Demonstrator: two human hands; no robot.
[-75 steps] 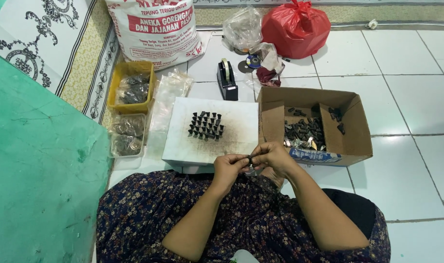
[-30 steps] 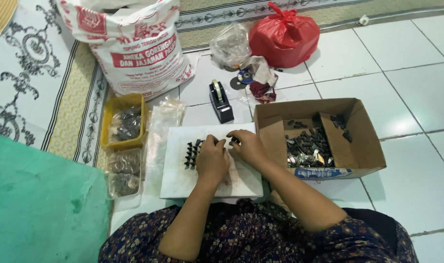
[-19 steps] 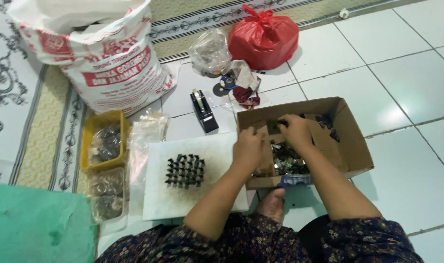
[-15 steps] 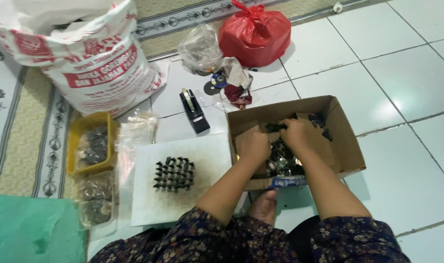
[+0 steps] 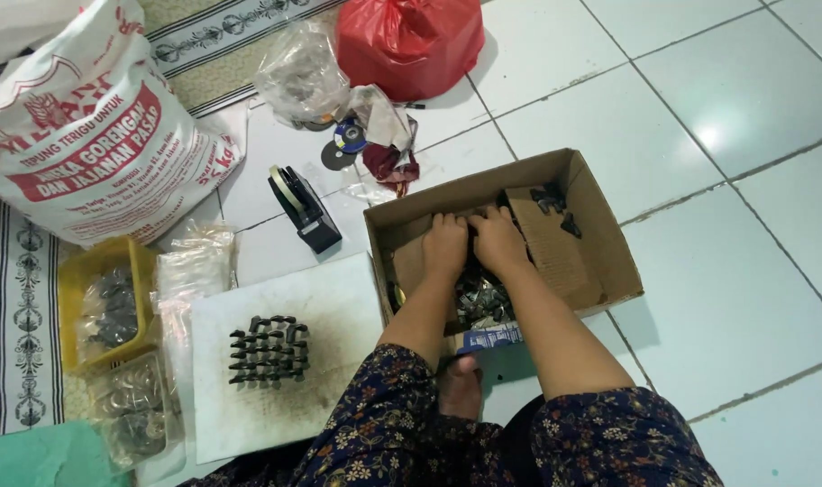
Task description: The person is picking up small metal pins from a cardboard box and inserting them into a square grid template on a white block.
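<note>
The cardboard box (image 5: 600, 261) stands on the white tiled floor (image 5: 744, 162), in front of the person's knees, and it holds a heap of small dark metal parts (image 5: 479, 293). Both hands are inside it, side by side and touching. The left hand (image 5: 444, 245) lies palm down on the heap; the right hand (image 5: 498, 242) also. If each grip is closed on a part, I cannot tell. Left of the box lies a white board (image 5: 339, 298) carrying a block of black clips (image 5: 269, 350). Behind it stands a black tape dispenser (image 5: 303, 209).
</note>
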